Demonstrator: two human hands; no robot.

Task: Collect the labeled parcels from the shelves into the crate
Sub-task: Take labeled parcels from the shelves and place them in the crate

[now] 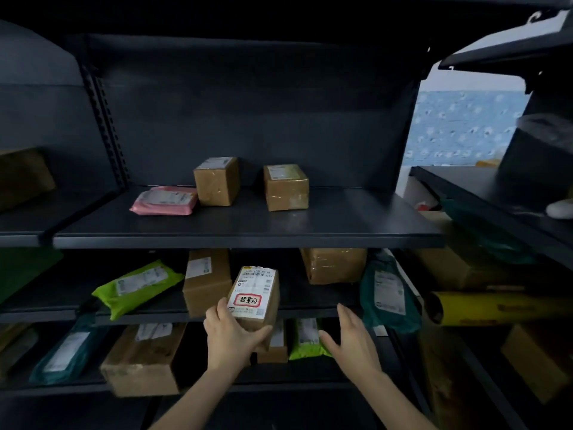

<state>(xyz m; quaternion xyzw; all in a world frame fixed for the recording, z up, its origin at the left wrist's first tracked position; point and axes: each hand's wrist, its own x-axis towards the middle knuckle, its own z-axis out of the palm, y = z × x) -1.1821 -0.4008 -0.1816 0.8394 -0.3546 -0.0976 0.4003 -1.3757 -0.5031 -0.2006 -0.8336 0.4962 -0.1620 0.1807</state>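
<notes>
**Marked parcel in the left hand, right hand free beside it**

The labeled parcel [252, 297], a small brown box with a white shipping label and red-framed handwriting, is held clear in front of the middle shelf [313, 312]. Its long axis runs up and away from the grip, leaning a little to the right, with the label facing the camera. The left hand [231, 333] grips its lower end: the thumb lies along the left edge by the label, and the fingers [263, 333] curl under the bottom right corner. So the parcel's bulk stands above the grip, not inside it.

To the parcel's right, near but not touching, the right hand [350, 336] is spread, fingers straight, holding nothing. It is the nearer hand for a second parcel, or for steadying the free top end.

Just behind the parcel to its left stands a taller brown box [206, 283]; further left lies a lime-green mailer [139, 285]. Up and to its right sits a taped carton [333, 263], and beyond that a teal mailer [387, 296] leans.

The crate is not in view, so I cannot tell which way the parcel must travel; the carry probably means turning from the shelves.
</notes>
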